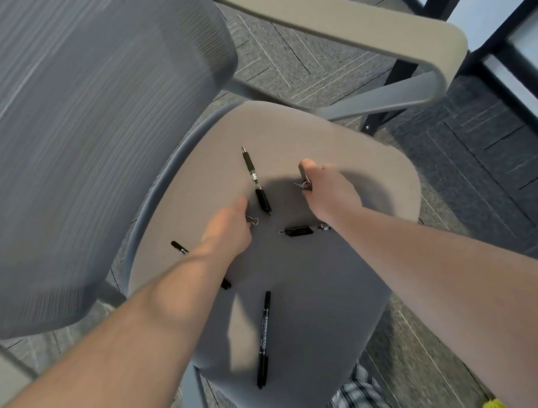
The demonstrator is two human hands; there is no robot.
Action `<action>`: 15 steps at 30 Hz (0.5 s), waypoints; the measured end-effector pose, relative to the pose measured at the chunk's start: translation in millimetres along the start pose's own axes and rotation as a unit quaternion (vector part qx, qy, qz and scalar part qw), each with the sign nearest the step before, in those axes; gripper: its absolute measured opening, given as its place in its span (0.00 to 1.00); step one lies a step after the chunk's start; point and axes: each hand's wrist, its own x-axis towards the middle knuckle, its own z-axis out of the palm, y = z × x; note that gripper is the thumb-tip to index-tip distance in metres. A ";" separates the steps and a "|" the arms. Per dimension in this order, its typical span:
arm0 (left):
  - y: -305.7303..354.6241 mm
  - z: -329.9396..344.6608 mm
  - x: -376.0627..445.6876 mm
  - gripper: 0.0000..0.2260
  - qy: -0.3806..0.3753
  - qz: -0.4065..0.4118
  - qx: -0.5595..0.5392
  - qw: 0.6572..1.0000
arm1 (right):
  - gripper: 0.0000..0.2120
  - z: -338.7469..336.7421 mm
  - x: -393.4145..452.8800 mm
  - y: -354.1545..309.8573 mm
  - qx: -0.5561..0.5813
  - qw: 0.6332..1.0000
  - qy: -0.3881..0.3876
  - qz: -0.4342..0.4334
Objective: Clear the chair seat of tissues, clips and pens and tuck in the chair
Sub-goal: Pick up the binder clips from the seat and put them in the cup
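My left hand [228, 226] is pinching a wire-handled clip [252, 219] on the smooth grey seat [336, 144]. My right hand [329, 191] is gripping another clip [304, 183], with slim black pens [264, 338] lying nearer me.

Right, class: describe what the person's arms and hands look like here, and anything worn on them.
Both forearms are bare, with no sleeves reaching into view. The left hand and right hand wear no gloves, and no watch, bracelet or ring shows on the visible parts. The fingertips are mostly hidden, so rings there cannot be ruled out.
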 end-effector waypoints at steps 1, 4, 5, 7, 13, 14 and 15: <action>0.2 -0.6 -0.5 0.13 -0.006 -0.005 -0.007 1.000 | 0.13 0.2 0.2 0.0 -0.020 1.000 -0.005 -0.017; 0.4 -0.8 -1.3 0.12 -0.003 -0.011 -0.018 1.000 | 0.10 1.5 -1.0 -1.1 -0.061 0.997 -0.020 -0.039; 0.6 -0.8 -2.0 0.12 -0.002 -0.013 -0.019 1.000 | 0.10 2.5 -1.8 -1.1 -0.063 0.997 -0.023 -0.040; 1.0 -0.5 -4.2 0.12 0.002 -0.018 -0.028 0.999 | 0.09 5.0 -4.1 -0.4 -0.058 0.997 -0.025 -0.046; 8.1 -6.7 -18.7 0.05 0.036 0.000 -0.058 0.998 | 0.05 -4.2 -21.1 1.1 -0.010 0.999 -0.026 -0.045; 10.5 -10.1 -22.1 0.06 0.044 0.012 -0.061 0.997 | 0.04 -6.7 -25.4 2.5 -0.006 0.999 -0.015 -0.045; 13.3 -14.1 -25.1 0.06 0.051 0.025 -0.068 0.996 | 0.04 -8.7 -29.4 4.3 -0.002 0.999 -0.001 -0.046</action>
